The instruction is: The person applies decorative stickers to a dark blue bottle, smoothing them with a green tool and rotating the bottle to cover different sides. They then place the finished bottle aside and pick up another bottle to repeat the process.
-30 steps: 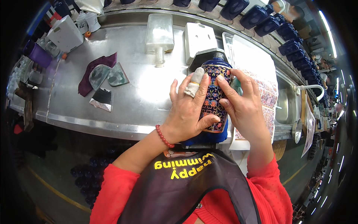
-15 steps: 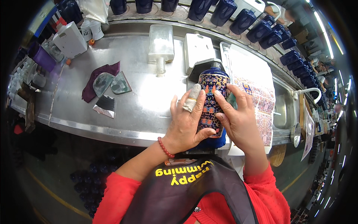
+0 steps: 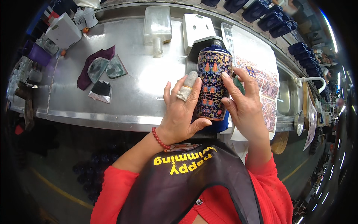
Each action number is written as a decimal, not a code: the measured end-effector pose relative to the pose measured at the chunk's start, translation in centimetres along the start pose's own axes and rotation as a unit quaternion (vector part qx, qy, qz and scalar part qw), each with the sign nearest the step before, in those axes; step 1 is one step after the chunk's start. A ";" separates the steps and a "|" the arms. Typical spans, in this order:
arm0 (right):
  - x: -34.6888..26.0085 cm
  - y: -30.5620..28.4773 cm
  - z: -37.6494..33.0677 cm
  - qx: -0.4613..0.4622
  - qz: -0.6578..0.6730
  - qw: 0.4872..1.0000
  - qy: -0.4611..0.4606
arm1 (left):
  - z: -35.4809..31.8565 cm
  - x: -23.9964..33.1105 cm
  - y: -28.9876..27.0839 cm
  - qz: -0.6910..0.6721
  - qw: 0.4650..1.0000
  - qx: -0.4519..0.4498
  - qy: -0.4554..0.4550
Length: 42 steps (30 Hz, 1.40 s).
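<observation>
A dark blue glass bottle [image 3: 212, 86] lies on its back, neck away from me, covered on its upper face by an ornate floral decal in orange, gold and blue. Behind its shoulder shows a black angled stand [image 3: 194, 56], and blue cloth [image 3: 220, 125] peeks out below its base. My left hand [image 3: 177, 108] is along the bottle's left side, fingers stretched out, the index near or at the edge; one finger wears a greyish cloth cover [image 3: 187, 86]. On the right side, my right hand [image 3: 244, 99] has index finger and thumb spread, tips at the decal's edge.
Left on the metal bench [image 3: 130, 71] lie a purple cloth [image 3: 89, 71], green-grey pads [image 3: 116, 67] and a small black-and-silver piece [image 3: 100, 91]. Beyond stand a clear bottle [image 3: 157, 26] and white block [image 3: 197, 28]. Decal sheets [image 3: 268, 84], a sink [image 3: 285, 95] and tap [image 3: 315, 80] are right.
The view has shifted, so the bench sits higher in the picture. My fingers have drawn back from the decal's face to the bottle's sides, exposing more of the pattern.
</observation>
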State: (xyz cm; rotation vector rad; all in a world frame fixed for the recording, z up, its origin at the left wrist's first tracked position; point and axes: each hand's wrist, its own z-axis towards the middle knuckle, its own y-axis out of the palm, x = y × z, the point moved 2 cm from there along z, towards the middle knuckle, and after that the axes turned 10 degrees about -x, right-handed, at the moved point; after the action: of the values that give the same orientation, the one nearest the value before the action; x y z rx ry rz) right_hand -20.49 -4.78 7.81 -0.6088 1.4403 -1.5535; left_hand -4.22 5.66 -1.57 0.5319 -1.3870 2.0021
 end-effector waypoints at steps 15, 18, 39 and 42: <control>-0.7 0.1 -0.1 -0.011 -0.015 1.000 0.005 | -0.2 0.3 -0.2 0.065 0.998 0.003 0.012; -0.7 0.1 -0.1 -0.012 -0.015 1.000 0.005 | 0.2 0.4 0.0 0.047 0.999 0.013 0.014; 0.3 0.4 -1.2 0.013 0.050 0.999 0.015 | 0.3 0.8 -0.4 0.039 0.999 0.011 0.005; 0.4 1.1 -1.5 -0.017 0.045 0.999 0.014 | -0.2 0.5 0.3 0.041 0.999 0.006 -0.013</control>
State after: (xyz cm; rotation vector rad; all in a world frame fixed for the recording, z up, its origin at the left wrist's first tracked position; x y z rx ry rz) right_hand -21.64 -4.21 6.40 -0.5371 1.4970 -1.4759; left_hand -4.77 5.94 -1.55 0.5168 -1.4344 2.0777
